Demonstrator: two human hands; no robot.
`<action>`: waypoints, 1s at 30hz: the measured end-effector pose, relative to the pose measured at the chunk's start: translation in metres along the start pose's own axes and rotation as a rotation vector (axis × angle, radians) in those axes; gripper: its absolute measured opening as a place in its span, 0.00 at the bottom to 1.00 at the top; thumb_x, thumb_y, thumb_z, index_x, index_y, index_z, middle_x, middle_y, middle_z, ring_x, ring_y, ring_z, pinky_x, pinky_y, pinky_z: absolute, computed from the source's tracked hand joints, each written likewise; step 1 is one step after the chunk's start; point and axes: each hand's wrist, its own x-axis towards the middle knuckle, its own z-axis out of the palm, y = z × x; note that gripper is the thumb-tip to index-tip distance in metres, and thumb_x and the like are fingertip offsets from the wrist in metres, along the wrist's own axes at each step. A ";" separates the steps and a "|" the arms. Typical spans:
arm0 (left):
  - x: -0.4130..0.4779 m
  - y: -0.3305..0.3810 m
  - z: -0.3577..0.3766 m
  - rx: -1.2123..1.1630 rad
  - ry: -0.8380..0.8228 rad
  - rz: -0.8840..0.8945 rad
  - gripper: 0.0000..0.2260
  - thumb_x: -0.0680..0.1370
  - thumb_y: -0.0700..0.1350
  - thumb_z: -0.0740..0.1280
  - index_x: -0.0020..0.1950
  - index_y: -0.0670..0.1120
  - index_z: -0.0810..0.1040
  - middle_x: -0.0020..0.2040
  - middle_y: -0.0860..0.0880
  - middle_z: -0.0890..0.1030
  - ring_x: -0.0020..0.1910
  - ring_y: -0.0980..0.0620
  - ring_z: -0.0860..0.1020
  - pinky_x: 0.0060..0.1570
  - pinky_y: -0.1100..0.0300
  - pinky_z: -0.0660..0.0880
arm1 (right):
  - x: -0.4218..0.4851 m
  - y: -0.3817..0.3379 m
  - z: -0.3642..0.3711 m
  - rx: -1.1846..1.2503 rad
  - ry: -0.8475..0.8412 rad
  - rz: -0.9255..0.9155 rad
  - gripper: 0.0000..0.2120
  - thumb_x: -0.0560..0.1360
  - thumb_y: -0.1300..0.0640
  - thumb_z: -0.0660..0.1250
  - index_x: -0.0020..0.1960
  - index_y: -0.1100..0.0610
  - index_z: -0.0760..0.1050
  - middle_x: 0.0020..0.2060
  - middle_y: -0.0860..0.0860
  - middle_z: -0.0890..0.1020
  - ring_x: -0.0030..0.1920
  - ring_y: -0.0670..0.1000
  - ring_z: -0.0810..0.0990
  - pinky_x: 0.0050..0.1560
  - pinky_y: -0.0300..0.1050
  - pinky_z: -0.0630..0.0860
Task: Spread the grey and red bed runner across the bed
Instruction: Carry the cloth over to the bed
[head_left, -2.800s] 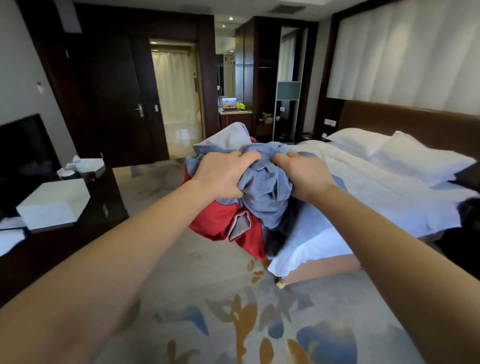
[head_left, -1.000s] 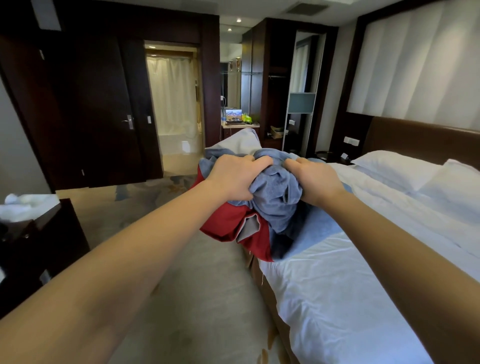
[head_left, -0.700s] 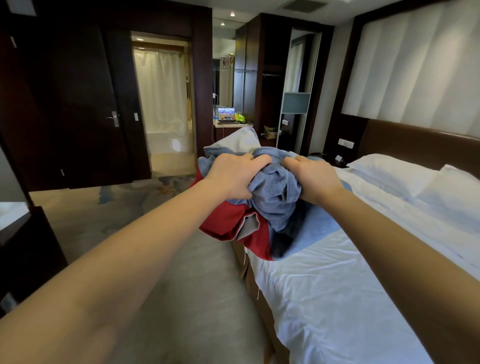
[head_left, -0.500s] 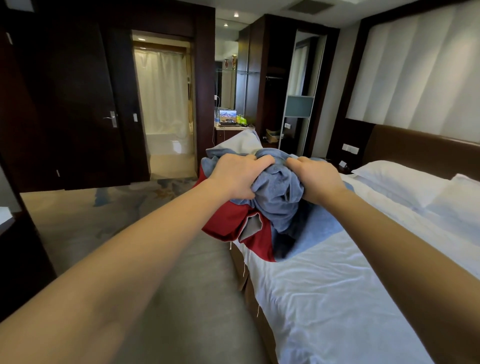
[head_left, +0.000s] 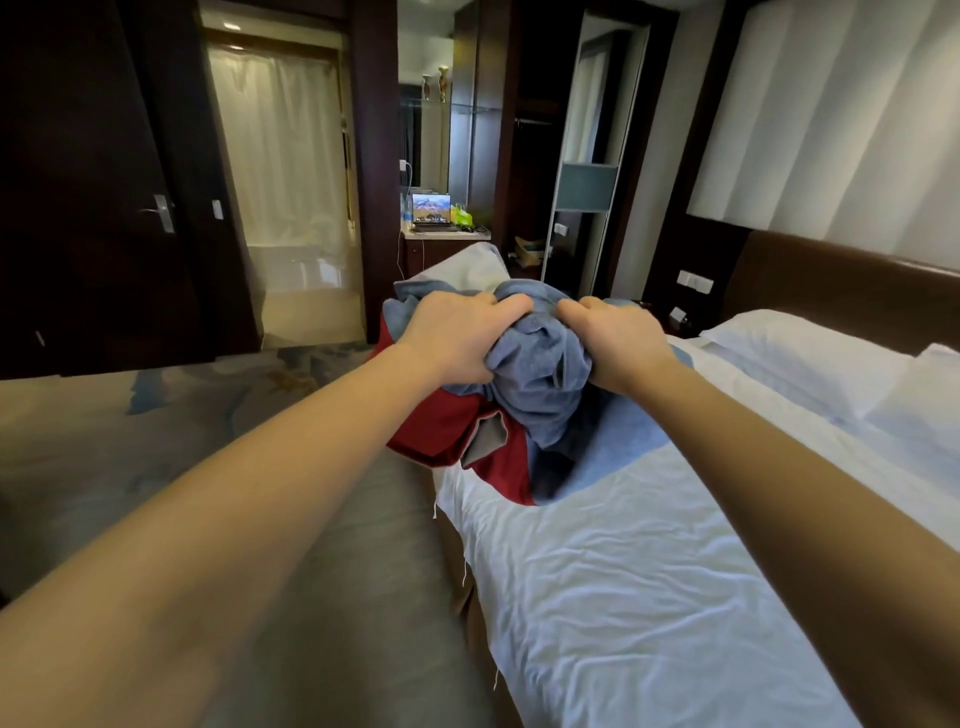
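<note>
Bed runner (head_left: 540, 387) bundled, fingers (head_left: 501, 307) of left hand (head_left: 457, 338) and right hand (head_left: 621, 338) curled into it.

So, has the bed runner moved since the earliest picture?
Yes. The bed runner, gripped by the left hand and right hand, has gone from off the foot corner of the bed to over its side edge, nearer the pillows.

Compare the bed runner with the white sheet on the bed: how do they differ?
The bed runner is grey and red; the white sheet is one plain colour. The bed runner is bunched in a heap, gripped by the left hand and the right hand; the white sheet lies spread out, lightly creased. Both are cloth.
</note>
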 end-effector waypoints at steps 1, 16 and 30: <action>0.009 -0.004 0.010 -0.005 -0.001 0.010 0.27 0.66 0.52 0.70 0.62 0.51 0.67 0.48 0.48 0.79 0.40 0.44 0.80 0.27 0.54 0.72 | 0.008 0.004 0.009 0.000 -0.003 0.006 0.16 0.74 0.51 0.66 0.58 0.57 0.69 0.49 0.56 0.76 0.45 0.60 0.79 0.34 0.47 0.62; 0.180 -0.080 0.167 -0.078 0.103 0.272 0.28 0.64 0.52 0.71 0.62 0.51 0.70 0.43 0.48 0.80 0.37 0.44 0.80 0.24 0.59 0.64 | 0.132 0.081 0.129 -0.091 -0.089 0.240 0.17 0.72 0.53 0.67 0.58 0.57 0.69 0.47 0.57 0.77 0.45 0.61 0.79 0.35 0.47 0.64; 0.335 -0.028 0.282 -0.227 0.177 0.520 0.26 0.64 0.53 0.71 0.60 0.51 0.70 0.41 0.50 0.79 0.35 0.46 0.79 0.24 0.59 0.65 | 0.144 0.190 0.216 -0.179 -0.215 0.491 0.14 0.72 0.54 0.66 0.55 0.56 0.68 0.45 0.55 0.76 0.43 0.60 0.78 0.35 0.46 0.63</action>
